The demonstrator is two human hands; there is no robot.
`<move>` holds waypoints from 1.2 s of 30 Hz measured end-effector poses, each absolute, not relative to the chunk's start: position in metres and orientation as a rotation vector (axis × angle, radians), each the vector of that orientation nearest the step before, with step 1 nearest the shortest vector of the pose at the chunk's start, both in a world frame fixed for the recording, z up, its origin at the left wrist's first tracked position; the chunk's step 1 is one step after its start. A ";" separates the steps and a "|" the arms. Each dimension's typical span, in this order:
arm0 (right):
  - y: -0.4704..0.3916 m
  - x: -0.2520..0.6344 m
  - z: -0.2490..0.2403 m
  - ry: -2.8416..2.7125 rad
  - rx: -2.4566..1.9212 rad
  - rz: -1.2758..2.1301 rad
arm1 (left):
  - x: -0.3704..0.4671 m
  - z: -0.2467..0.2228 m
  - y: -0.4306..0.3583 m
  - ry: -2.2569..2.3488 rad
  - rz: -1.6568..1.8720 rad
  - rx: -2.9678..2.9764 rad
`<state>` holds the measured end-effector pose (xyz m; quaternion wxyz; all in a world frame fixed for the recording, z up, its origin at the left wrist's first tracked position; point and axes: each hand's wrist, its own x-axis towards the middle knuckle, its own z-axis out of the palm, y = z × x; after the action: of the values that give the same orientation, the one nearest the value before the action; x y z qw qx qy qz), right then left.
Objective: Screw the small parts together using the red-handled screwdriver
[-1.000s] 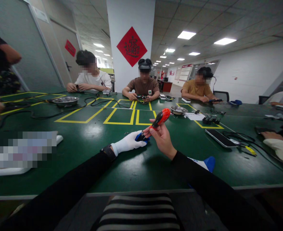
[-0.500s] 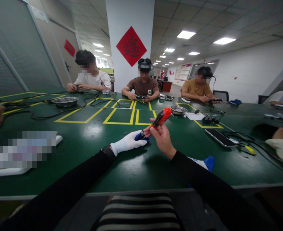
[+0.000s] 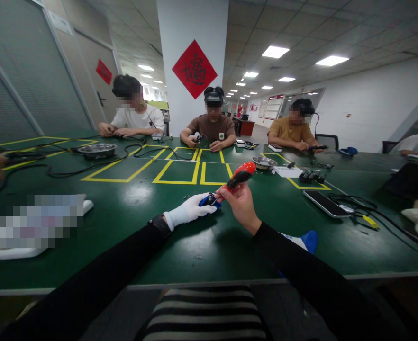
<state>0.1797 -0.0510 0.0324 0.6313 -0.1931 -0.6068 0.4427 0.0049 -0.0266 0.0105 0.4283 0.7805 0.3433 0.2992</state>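
My left hand [image 3: 197,206], in a white glove with blue fingertips, is closed around a small black part [image 3: 211,200] with a metal piece on top. The part is mostly hidden by the fingers. My bare right hand [image 3: 242,204] grips a screwdriver [image 3: 242,175] with a red and black handle. Its handle slants up to the right, and its shaft points down to the left at the black part; whether the tip touches cannot be made out. Both hands are just above the green table [image 3: 123,255]. A white and blue glove [image 3: 303,240] lies partly under my right forearm.
A phone [image 3: 325,203] and cables [image 3: 368,208] lie to the right. Metal bowls [image 3: 97,150] and several black parts [image 3: 312,176] stand farther back. A white object [image 3: 20,251], partly blurred, lies left. Several people sit around the table, one person [image 3: 212,125] opposite.
The screwdriver's handle has tilted lower and slightly right, and my right fingers have shifted along it. My left hand keeps its hold. The person opposite has moved their hands apart.
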 end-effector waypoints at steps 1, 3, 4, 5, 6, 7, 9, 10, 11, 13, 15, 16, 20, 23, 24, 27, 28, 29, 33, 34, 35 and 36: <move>-0.051 0.179 0.033 -1.373 -0.452 1.004 | 0.005 0.011 -0.027 0.848 0.747 1.945; -0.052 0.179 0.033 -1.354 -0.467 0.987 | 0.005 0.012 -0.027 0.845 0.748 1.953; -0.053 0.180 0.034 -1.342 -0.468 0.974 | 0.005 0.011 -0.027 0.852 0.750 1.962; -0.053 0.180 0.034 -1.319 -0.463 0.956 | 0.004 0.010 -0.026 0.863 0.749 1.972; -0.053 0.181 0.035 -1.285 -0.452 0.930 | 0.004 0.009 -0.026 0.871 0.746 1.981; -0.052 0.183 0.036 -1.244 -0.439 0.900 | 0.004 0.008 -0.025 0.870 0.745 1.988; -0.049 0.185 0.036 -1.146 -0.423 0.840 | 0.004 0.005 -0.024 0.836 0.763 2.008; -0.047 0.187 0.036 -1.098 -0.424 0.821 | 0.004 0.004 -0.024 0.819 0.791 2.030; -0.044 0.188 0.036 -1.053 -0.429 0.813 | 0.004 0.002 -0.023 0.814 0.833 2.063; -0.040 0.191 0.035 -0.967 -0.452 0.835 | 0.004 0.001 -0.023 0.855 0.937 2.163; -0.036 0.193 0.034 -0.884 -0.477 0.886 | 0.003 0.001 -0.022 0.942 1.035 2.260; -0.035 0.194 0.034 -0.846 -0.490 0.919 | 0.003 0.001 -0.021 0.990 1.069 2.289; -0.029 0.199 0.033 -0.710 -0.559 1.046 | 0.001 0.000 -0.020 1.176 1.091 2.296; -0.021 0.205 0.030 -0.613 -0.623 1.170 | 0.001 0.000 -0.020 1.169 1.065 2.311; -0.018 0.207 0.028 -0.571 -0.641 1.222 | 0.000 0.000 -0.020 1.148 1.058 2.319; -0.010 0.213 0.024 -0.411 -0.684 1.357 | 0.000 0.001 -0.021 1.141 1.076 2.350; -0.008 0.215 0.022 -0.369 -0.694 1.384 | 0.000 0.001 -0.022 1.163 1.089 2.358; -0.007 0.216 0.021 -0.341 -0.700 1.402 | 0.000 0.001 -0.021 1.187 1.094 2.361; -0.004 0.219 0.019 -0.333 -0.708 1.442 | 0.000 0.001 -0.019 1.195 1.058 2.366; -0.004 0.219 0.019 -0.339 -0.706 1.454 | 0.000 0.000 -0.018 1.178 1.059 2.375; -0.004 0.219 0.019 -0.346 -0.702 1.467 | 0.000 0.000 -0.017 1.165 1.064 2.383; -0.004 0.219 0.020 -0.358 -0.696 1.482 | 0.000 -0.001 -0.016 1.160 1.069 2.389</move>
<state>0.2189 -0.0043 0.0199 0.6689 -0.3086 -0.1588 0.6573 -0.0005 -0.0162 -0.0011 0.1389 0.8263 0.4014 0.3699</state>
